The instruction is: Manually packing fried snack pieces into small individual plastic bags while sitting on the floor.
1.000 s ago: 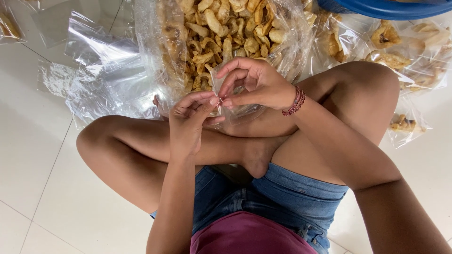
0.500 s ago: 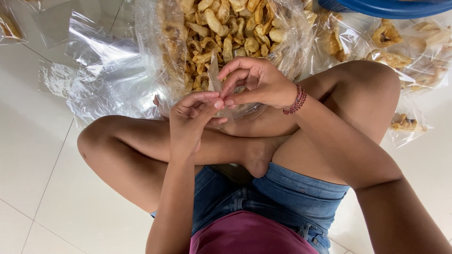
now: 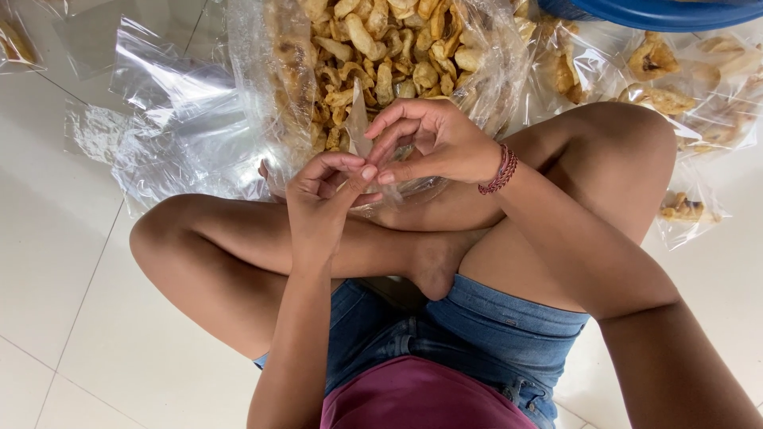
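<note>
Seated cross-legged on white tile floor (image 3: 48, 262), knees wide. Both hands up front of shins, working one small clear plastic bag (image 3: 358, 127).

Left hand (image 3: 322, 199): fingers curled, thumb + index tip pinched shut on bag's lower edge. Right hand (image 3: 433, 143): fingers bent, thumb + forefingers closed on same edge, fingertips touching left's. Beaded red bracelet (image 3: 499, 169) on right wrist.

Bag: thin film, standing up as narrow sliver between hands, in front of big open sack of fried snack pieces (image 3: 381, 56). Looks empty, though hard to tell for sure w/ the sack behind.

Handling, as judged: v. light, limp, no stiffness; flops unless held at two pts. Slick film, layers likely cling together, so rubbing between pads probably needed to part mouth. Tears if yanked; creases easily. Best hold: at mouth edge, one layer per hand, pinch grip w/ fingertips, not whole palm.

Around: loose clear bags (image 3: 159, 119) spread on floor at left. Filled snack packets (image 3: 683, 79) at right, beyond right knee; one more small packet (image 3: 687, 210) lower right. Blue basin rim (image 3: 660, 12) top right. Another packet corner (image 3: 14, 40) far top left. Denim shorts, maroon top at bottom of view.
</note>
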